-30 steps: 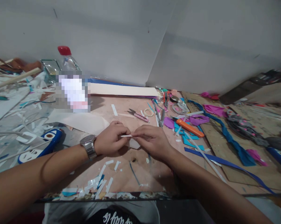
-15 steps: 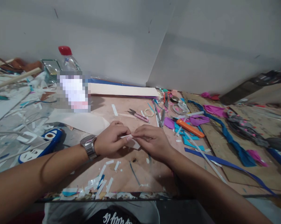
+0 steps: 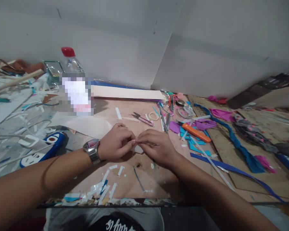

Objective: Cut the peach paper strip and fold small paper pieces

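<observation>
A small pale piece (image 3: 138, 149), which looks like paper or thin fabric, is pinched between my two hands above the middle of the table. My left hand (image 3: 118, 141), with a metal watch at the wrist, closes thumb and forefinger on its left edge. From the other side my right hand (image 3: 157, 147) grips it with thumb and fingertips. The fingertips of both hands almost touch, and most of the piece is hidden behind them. A larger cream sheet (image 3: 84, 124) lies flat just beyond my left hand.
Thread snips (image 3: 143, 119) and a tape roll (image 3: 153, 116) lie beyond my hands. An orange cutter (image 3: 196, 132) rests among blue and purple scraps at right. A blue-white power strip (image 3: 43, 150) with cables is at left. A bottle (image 3: 72, 64) stands behind.
My left thumb and fingers have closed tighter over the pale piece, so less of it shows. My right fingertips stay on it. The view has shifted very slightly.
</observation>
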A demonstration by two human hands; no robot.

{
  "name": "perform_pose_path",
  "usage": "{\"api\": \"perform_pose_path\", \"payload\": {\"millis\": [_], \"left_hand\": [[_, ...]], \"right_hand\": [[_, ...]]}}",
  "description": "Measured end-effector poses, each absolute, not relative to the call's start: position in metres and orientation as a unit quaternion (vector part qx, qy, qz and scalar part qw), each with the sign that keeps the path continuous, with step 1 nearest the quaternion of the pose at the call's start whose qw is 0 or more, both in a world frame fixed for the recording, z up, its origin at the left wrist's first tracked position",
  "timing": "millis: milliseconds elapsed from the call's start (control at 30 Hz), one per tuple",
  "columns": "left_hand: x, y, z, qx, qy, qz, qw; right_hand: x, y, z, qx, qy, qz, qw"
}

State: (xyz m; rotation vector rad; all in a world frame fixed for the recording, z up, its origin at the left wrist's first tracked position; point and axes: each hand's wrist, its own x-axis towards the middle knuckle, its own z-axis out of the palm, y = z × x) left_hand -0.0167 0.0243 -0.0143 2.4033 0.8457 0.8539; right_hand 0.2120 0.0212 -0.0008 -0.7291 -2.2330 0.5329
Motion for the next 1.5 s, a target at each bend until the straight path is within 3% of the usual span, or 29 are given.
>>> {"api": "perform_pose_path", "payload": {"millis": [167,333,867,1267,1500], "left_hand": [[-0.0181,0.0231,-0.013,0.916,0.295,0.272,0.002],[-0.0175,0.0225,-0.0134,0.914,0.297,0.272,-0.054],[-0.017,0.0207,-0.012,0.911,0.305,0.279,0.013],[-0.0163,0.0213,-0.0141,0.859,0.309,0.324,0.251],[-0.0151,0.0215,-0.0147,0.839,0.304,0.348,0.287]], "right_hand": [[0.2118,0.021,0.0006,-0.271,-0.881,0.179,0.344],[0.2124,0.0217,0.0003,-0.261,-0.89,0.162,0.336],[0.2137,0.0219,-0.0001,-0.258,-0.895,0.153,0.331],[0.2128,0.021,0.0023,-0.272,-0.889,0.145,0.339],[0.2137,0.0198,0.0027,-0.291,-0.884,0.139,0.337]]}}
